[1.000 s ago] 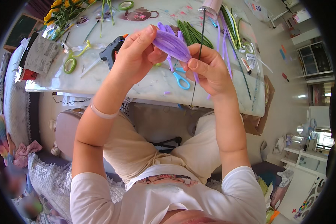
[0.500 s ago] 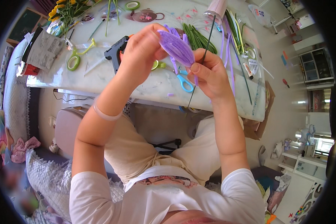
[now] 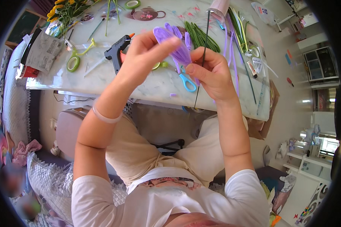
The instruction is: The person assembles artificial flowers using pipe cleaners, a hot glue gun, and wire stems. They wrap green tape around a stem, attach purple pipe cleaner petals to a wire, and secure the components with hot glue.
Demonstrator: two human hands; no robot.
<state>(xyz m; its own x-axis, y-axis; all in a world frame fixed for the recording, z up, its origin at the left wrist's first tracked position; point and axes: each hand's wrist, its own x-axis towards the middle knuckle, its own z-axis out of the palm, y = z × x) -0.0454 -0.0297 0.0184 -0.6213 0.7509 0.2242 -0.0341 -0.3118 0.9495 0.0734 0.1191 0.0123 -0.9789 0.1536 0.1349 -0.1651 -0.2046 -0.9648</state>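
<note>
Between my hands is a fuzzy purple petal bundle (image 3: pixel 182 56), apparently of pipe cleaners, narrowing to its lower right end. My left hand (image 3: pixel 140 56) wraps round its upper part, thumb laid across the front; its other fingers are partly hidden behind. My right hand (image 3: pixel 215 75) pinches the narrow end between thumb and forefinger. A long thin dark stick (image 3: pixel 206 38) also runs through my right hand, nearly upright. More purple loops show just behind the bundle. Below it, blue-handled scissors (image 3: pixel 188 83) lie on the marble-patterned table (image 3: pixel 147 92).
A black glue gun (image 3: pixel 117 51) lies left of my left hand, with a green tape roll (image 3: pixel 73 63) farther left. Beyond my right hand are green pipe cleaners (image 3: pixel 201 37), purple strips (image 3: pixel 231 49) and a pink cup-like container (image 3: pixel 219 8). Yellow flowers (image 3: pixel 57 10) stand far left.
My left thumb has swung across the purple bundle, and its upper end has shifted slightly left and opened into loops. The dark stick has tilted more upright in my right hand.
</note>
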